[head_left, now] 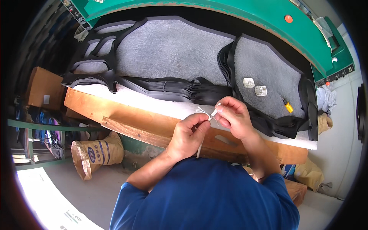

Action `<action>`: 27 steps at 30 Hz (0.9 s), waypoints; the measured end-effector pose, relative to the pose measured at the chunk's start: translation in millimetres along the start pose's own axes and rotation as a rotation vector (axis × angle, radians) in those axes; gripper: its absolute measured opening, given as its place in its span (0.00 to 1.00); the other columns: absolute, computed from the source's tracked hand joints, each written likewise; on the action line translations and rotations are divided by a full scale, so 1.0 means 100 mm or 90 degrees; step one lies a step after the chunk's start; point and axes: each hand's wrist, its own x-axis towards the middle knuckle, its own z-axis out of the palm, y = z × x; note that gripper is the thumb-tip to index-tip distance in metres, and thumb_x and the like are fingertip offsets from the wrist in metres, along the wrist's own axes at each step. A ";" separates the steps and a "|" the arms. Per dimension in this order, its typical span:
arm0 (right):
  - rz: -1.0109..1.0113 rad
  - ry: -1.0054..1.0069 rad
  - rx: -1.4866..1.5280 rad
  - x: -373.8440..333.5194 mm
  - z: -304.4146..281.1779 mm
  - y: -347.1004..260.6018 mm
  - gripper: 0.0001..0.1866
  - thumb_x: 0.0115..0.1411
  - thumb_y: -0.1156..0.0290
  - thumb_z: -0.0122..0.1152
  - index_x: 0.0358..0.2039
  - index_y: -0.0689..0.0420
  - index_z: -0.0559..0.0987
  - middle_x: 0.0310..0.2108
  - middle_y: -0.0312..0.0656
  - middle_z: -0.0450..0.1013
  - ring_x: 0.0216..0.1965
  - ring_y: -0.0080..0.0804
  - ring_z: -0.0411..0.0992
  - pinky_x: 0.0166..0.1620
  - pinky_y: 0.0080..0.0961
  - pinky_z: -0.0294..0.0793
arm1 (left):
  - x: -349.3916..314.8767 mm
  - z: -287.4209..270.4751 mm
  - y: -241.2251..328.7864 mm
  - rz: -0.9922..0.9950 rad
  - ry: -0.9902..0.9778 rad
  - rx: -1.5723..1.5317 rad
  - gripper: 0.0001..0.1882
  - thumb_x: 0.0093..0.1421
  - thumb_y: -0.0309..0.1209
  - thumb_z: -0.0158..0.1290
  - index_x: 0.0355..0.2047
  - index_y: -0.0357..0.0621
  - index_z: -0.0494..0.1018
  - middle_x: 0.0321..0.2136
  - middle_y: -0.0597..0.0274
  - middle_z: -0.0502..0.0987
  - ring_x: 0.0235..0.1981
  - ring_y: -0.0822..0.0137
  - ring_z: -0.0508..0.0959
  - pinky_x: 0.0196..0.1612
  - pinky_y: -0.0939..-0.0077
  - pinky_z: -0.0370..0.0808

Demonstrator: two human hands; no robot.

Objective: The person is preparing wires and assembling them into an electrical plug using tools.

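Observation:
My two hands meet in front of my chest, above the front edge of the wooden bench. My left hand [188,135] pinches a thin white cord [199,148] between thumb and fingers. Below that hand the cord hangs down toward my blue shirt. Loose thin white ends [202,110] spread out above the pinch. My right hand [234,118] is closed, with thumb and forefinger pinching a small slim white piece [214,111] beside those ends. Whether this piece is part of the cord I cannot tell.
Stacked black sheets with cut-outs [165,86] lie over grey textured material [174,50]. Two small whitish square pieces [261,91] and a yellow-handled screwdriver [288,106] rest at right. A green machine beam [230,11] spans the back. A paper sack [97,151] stands at left.

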 end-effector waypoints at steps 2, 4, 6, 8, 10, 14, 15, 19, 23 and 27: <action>0.042 0.005 0.057 0.04 0.05 -0.01 0.04 0.63 0.72 0.55 0.32 0.57 0.72 0.22 0.36 0.70 0.16 0.13 0.59 0.18 0.12 0.53 | -0.01 0.00 0.07 0.028 0.026 -0.026 0.07 0.63 0.22 0.51 0.41 0.35 0.72 0.30 0.66 0.76 0.29 0.79 0.74 0.31 0.86 0.72; 0.081 -0.022 0.126 0.09 0.12 0.01 0.03 0.62 0.72 0.54 0.32 0.57 0.72 0.21 0.36 0.70 0.15 0.14 0.58 0.17 0.12 0.51 | -0.06 -0.04 0.14 0.010 0.063 -0.042 0.07 0.63 0.22 0.50 0.42 0.36 0.72 0.30 0.65 0.76 0.29 0.79 0.75 0.29 0.86 0.73; 0.137 -0.042 0.159 0.09 0.25 -0.01 0.04 0.62 0.72 0.52 0.30 0.57 0.71 0.19 0.36 0.68 0.14 0.16 0.57 0.16 0.14 0.51 | -0.19 -0.04 0.21 0.015 0.111 -0.080 0.08 0.63 0.21 0.49 0.43 0.36 0.71 0.29 0.64 0.76 0.28 0.78 0.75 0.25 0.86 0.74; 0.184 -0.043 0.159 0.12 0.34 0.04 0.05 0.62 0.70 0.51 0.29 0.55 0.71 0.18 0.35 0.67 0.13 0.17 0.58 0.15 0.16 0.51 | -0.27 -0.10 0.18 0.021 0.104 -0.148 0.10 0.64 0.22 0.48 0.46 0.37 0.70 0.32 0.65 0.75 0.32 0.78 0.75 0.29 0.84 0.77; 0.271 -0.078 0.164 0.23 0.40 0.15 0.06 0.61 0.69 0.50 0.29 0.56 0.71 0.16 0.35 0.66 0.12 0.18 0.57 0.14 0.16 0.50 | -0.32 -0.20 0.10 0.035 0.096 -0.144 0.11 0.64 0.21 0.48 0.47 0.37 0.70 0.34 0.65 0.75 0.35 0.76 0.76 0.33 0.81 0.79; 0.319 -0.282 0.161 0.45 0.72 0.19 0.07 0.65 0.70 0.49 0.31 0.57 0.72 0.20 0.34 0.66 0.15 0.16 0.56 0.17 0.14 0.50 | -0.60 -0.53 0.21 0.114 0.157 -0.222 0.09 0.63 0.19 0.49 0.44 0.38 0.70 0.34 0.61 0.76 0.35 0.73 0.78 0.35 0.77 0.81; 0.315 -0.288 0.153 0.50 0.84 0.18 0.07 0.65 0.70 0.49 0.31 0.57 0.72 0.20 0.34 0.66 0.15 0.16 0.56 0.17 0.14 0.50 | -0.67 -0.70 0.26 0.119 0.178 -0.210 0.09 0.63 0.20 0.49 0.44 0.38 0.70 0.33 0.61 0.76 0.35 0.72 0.78 0.35 0.77 0.82; 0.038 -0.352 -0.449 0.66 0.98 0.39 0.10 0.62 0.67 0.58 0.35 0.60 0.74 0.26 0.37 0.73 0.25 0.21 0.70 0.28 0.19 0.68 | -0.84 -1.43 0.39 0.158 0.246 -0.212 0.08 0.62 0.20 0.50 0.42 0.37 0.69 0.32 0.59 0.77 0.33 0.69 0.79 0.34 0.75 0.82; 0.146 -0.537 -0.656 0.91 1.29 0.04 0.16 0.60 0.63 0.61 0.43 0.60 0.76 0.34 0.41 0.77 0.38 0.25 0.75 0.44 0.21 0.74 | -0.77 -2.13 0.31 0.163 0.235 -0.232 0.07 0.62 0.21 0.51 0.41 0.36 0.70 0.33 0.59 0.76 0.33 0.69 0.79 0.34 0.75 0.82; -0.089 -0.399 -0.690 1.93 2.33 -0.78 0.10 0.60 0.69 0.61 0.38 0.61 0.77 0.33 0.36 0.76 0.37 0.19 0.72 0.42 0.21 0.74 | -0.75 -2.58 0.17 0.091 0.188 -0.267 0.09 0.63 0.21 0.50 0.43 0.36 0.69 0.34 0.59 0.76 0.33 0.70 0.79 0.35 0.75 0.82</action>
